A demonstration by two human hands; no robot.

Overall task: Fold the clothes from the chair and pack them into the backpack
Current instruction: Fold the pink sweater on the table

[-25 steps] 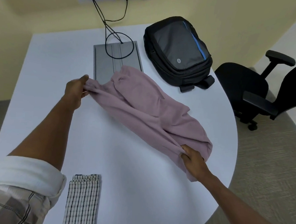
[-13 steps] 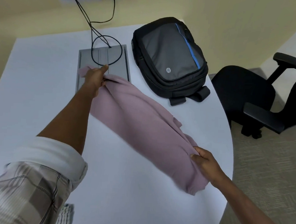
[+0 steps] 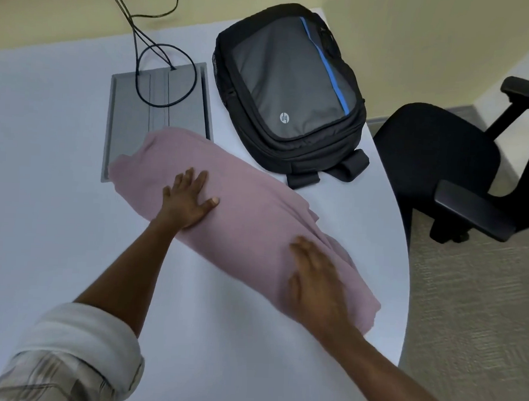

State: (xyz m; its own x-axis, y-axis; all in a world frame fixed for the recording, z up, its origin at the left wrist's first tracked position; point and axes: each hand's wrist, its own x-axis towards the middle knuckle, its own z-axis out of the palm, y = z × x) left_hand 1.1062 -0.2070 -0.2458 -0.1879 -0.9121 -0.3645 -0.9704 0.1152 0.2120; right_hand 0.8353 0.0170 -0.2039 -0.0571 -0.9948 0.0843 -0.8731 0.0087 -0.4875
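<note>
The table (image 3: 57, 220) is white with a rounded far-right edge, and everything else is placed from the backpack (image 3: 290, 88), which lies flat on it at the far side, closed, grey front panel up, straps toward the person. Right of the backpack, off the table, stands a black chair (image 3: 436, 166) with nothing on its seat. Just near of the backpack, and apart from it, the pink cloth (image 3: 256, 218) lies folded into a long band that runs diagonally from the near right to the far left. Left of the backpack a grey panel (image 3: 130, 113) is set into the tabletop; the cloth's far-left end overlaps its near edge. A black cable (image 3: 159, 72) loops over the panel and runs up toward the wall.

The left hand (image 3: 186, 199) rests flat on the middle of the cloth, fingers spread and straight, pointing toward the backpack, gripping nothing. The right hand (image 3: 314, 279) lies flat on the cloth's near-right end, fingers extended; it is blurred, so finer detail of the fingers cannot be told. A rolled white sleeve (image 3: 78, 334) shows on the left arm, at the near left.
</note>
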